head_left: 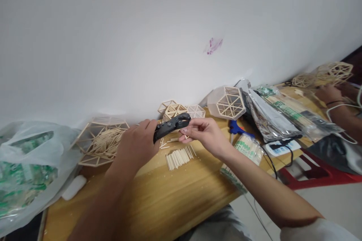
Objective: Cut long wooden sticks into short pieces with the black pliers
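Observation:
My left hand (pixel 138 139) is wrapped round the handles of a black hand cutter (pixel 171 125) with a curved, hooked jaw. At the jaw end, my right hand (pixel 207 135) pinches a thin wooden stick (pixel 186 136), of which only a short end shows between the fingers. Below both hands, a row of short cut sticks (pixel 178 159) lies side by side on the wooden table (pixel 158 199). A few loose stick pieces (pixel 164 144) are scattered just behind that row.
Left stands a hexagonal stick-frame basket (pixel 82 135) full of sticks, beside a plastic bag (pixel 56 139) of green-printed packets. Behind are small stick frames (pixel 175 110) and a larger one (pixel 230 103). Right lie a blue glue gun (pixel 236 127), a power strip (pixel 283 147) and a co-worker's hand (pixel 329 93).

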Demonstrator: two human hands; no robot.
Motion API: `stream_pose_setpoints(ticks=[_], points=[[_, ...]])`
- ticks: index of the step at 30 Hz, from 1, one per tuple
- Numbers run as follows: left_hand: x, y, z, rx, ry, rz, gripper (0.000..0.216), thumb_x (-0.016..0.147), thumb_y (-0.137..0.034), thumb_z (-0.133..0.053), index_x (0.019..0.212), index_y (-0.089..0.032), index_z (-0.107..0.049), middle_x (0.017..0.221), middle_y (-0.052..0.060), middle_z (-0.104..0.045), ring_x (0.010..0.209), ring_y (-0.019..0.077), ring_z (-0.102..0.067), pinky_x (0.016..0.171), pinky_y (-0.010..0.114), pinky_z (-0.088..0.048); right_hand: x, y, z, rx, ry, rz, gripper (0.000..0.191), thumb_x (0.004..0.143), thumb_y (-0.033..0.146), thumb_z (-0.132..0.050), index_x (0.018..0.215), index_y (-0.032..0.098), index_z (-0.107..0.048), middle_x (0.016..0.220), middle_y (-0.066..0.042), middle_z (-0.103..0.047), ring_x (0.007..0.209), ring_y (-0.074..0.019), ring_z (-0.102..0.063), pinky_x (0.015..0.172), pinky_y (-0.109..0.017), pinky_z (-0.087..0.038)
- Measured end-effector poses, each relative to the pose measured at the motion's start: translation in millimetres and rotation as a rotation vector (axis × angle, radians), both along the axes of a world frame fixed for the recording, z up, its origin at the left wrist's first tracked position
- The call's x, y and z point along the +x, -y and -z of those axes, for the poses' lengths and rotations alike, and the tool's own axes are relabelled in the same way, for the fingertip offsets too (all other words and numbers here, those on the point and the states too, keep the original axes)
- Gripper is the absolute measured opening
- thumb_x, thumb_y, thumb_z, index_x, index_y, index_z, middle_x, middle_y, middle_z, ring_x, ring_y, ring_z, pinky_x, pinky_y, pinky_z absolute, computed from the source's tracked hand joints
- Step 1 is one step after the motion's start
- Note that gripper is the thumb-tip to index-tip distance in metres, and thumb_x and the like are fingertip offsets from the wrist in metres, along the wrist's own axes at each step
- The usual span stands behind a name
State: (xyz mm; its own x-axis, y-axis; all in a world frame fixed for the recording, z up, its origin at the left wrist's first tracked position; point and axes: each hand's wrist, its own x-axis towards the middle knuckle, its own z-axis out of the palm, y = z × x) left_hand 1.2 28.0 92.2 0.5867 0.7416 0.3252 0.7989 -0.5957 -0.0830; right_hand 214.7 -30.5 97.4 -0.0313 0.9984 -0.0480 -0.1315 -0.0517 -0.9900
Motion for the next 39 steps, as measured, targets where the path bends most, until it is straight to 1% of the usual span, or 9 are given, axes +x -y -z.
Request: stream_pose_setpoints(ticks=[7, 12, 15, 20, 25, 30, 34, 39], points=[[-0.9, -0.4, 1.1, -0.031, -0.006, -0.006, 0.015, 0.088, -0.025, -0.054, 0.098, -0.02, -0.063, 0.085, 0.007, -0.065, 0.075, 0.0256, -0.065, 0.062, 0.033, -0.04, -2.9, -1.9, -1.6, 0.009, 0.013, 0.001, 0.03, 0.07, 0.043, -0.088, 0.073, 0.016, -0.075, 0.072, -0.005, -0.077, 0.07, -0.0192, -0.076, 0.07, -0.032, -0.064], [-0.1, 0.7, 0.5, -0.076, -0.019, -0.006, 0.012, 0.092, -0.027, -0.051, 0.094, -0.021, -0.061, 0.081, 0.005, -0.065, 0.073, 0.0243, -0.066, 0.059, 0.032, -0.039, -1.6, -1.9, -3.9, 0.03, 0.031, 0.02, 0.027, 0.074, 0.042, -0.086, 0.077, 0.016, -0.077, 0.072, -0.005, -0.076, 0.068, -0.0188, -0.075, 0.069, -0.032, -0.065], [-0.3, 0.1, -0.4, -0.056, -0.03, -0.009, 0.011, 0.091, -0.028, -0.053, 0.094, -0.021, -0.061, 0.081, 0.005, -0.066, 0.073, 0.0247, -0.067, 0.059, 0.033, -0.039, -0.4, -1.9, -4.8, 0.021, 0.04, 0.005, 0.026, 0.075, 0.041, -0.085, 0.078, 0.016, -0.077, 0.073, -0.005, -0.077, 0.068, -0.018, -0.075, 0.069, -0.031, -0.065], [0.5, -1.4, 0.8, -0.003, -0.039, -0.016, 0.014, 0.086, -0.024, -0.055, 0.098, -0.02, -0.063, 0.084, 0.007, -0.067, 0.075, 0.0268, -0.067, 0.062, 0.034, -0.041, 1.1, -3.4, -3.8, 0.012, 0.038, -0.019, 0.028, 0.073, 0.043, -0.087, 0.075, 0.016, -0.077, 0.073, -0.005, -0.077, 0.068, -0.0172, -0.075, 0.071, -0.03, -0.064], [2.1, -1.6, 3.4, -0.031, -0.043, -0.022, 0.014, 0.087, -0.024, -0.055, 0.097, -0.02, -0.064, 0.083, 0.007, -0.068, 0.073, 0.0262, -0.067, 0.062, 0.034, -0.04, 2.2, -4.6, 0.0, 0.018, 0.076, 0.003, 0.032, 0.073, 0.045, -0.085, 0.074, 0.015, -0.076, 0.072, -0.006, -0.076, 0.067, -0.0186, -0.075, 0.069, -0.032, -0.064], [2.3, -2.1, 3.3, -0.059, -0.037, -0.015, 0.014, 0.09, -0.025, -0.053, 0.099, -0.021, -0.064, 0.082, 0.006, -0.068, 0.073, 0.0253, -0.067, 0.06, 0.033, -0.039, 2.6, -5.6, 2.1, 0.042, 0.082, 0.027, 0.029, 0.074, 0.045, -0.085, 0.076, 0.017, -0.077, 0.07, -0.005, -0.076, 0.067, -0.0193, -0.075, 0.067, -0.032, -0.064], [1.9, -2.5, 2.9, -0.045, -0.061, -0.033, 0.016, 0.088, -0.026, -0.055, 0.101, -0.021, -0.064, 0.084, 0.007, -0.068, 0.076, 0.0263, -0.068, 0.062, 0.033, -0.04, 2.2, -6.5, 2.2, 0.041, 0.084, 0.008, 0.029, 0.075, 0.045, -0.084, 0.072, 0.017, -0.076, 0.071, -0.006, -0.077, 0.068, -0.0187, -0.075, 0.068, -0.031, -0.065], [1.5, -4.0, 4.4, -0.015, -0.039, -0.009, 0.017, 0.087, -0.025, -0.054, 0.1, -0.02, -0.064, 0.084, 0.007, -0.068, 0.075, 0.0272, -0.067, 0.063, 0.035, -0.041, 1.6, -7.0, 2.5, 0.041, 0.097, 0.014, 0.03, 0.075, 0.045, -0.085, 0.072, 0.017, -0.076, 0.071, -0.006, -0.077, 0.068, -0.019, -0.075, 0.068, -0.031, -0.064]])
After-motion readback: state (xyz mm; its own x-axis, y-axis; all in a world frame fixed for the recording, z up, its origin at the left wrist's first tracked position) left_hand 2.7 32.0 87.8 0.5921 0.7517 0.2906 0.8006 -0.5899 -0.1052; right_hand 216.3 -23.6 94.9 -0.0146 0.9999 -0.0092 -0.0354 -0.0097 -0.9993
